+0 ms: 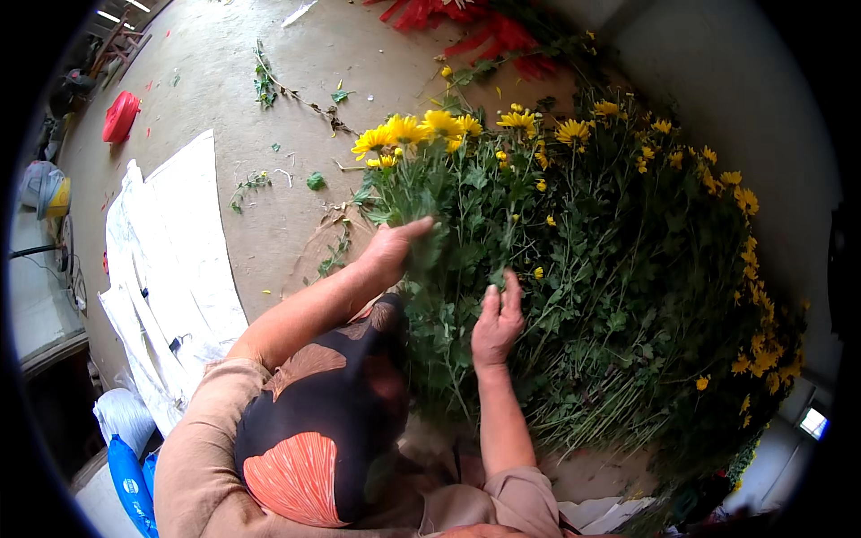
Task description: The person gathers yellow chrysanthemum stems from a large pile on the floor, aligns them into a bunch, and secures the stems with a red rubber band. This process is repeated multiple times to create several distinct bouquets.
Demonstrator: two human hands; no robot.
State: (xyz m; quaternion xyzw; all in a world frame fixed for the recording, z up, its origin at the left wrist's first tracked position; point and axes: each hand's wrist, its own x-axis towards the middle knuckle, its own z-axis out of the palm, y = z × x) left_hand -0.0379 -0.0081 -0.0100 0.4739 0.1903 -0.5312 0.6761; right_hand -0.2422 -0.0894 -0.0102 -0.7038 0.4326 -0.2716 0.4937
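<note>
My left hand (392, 250) is closed around a bunch of yellow chrysanthemum stems (424, 188), its flower heads pointing away from me. To its right, my right hand (498, 321) is raised over the leafy pile, thumb and forefinger up, near a blurred sprig; whether it grips that sprig I cannot tell. A large heap of cut yellow chrysanthemums (592, 269) lies under and beyond both hands, with bare stem ends (592, 410) towards me. The lower stems of the held bunch are blurred.
White sheets (181, 228) lie on the floor at the left, with a red roll of tape or ribbon (121, 117) beyond them. Loose sprigs (266, 84) litter the concrete floor. Red strips (501, 44) are at the top. A wall (733, 101) borders the heap at the right.
</note>
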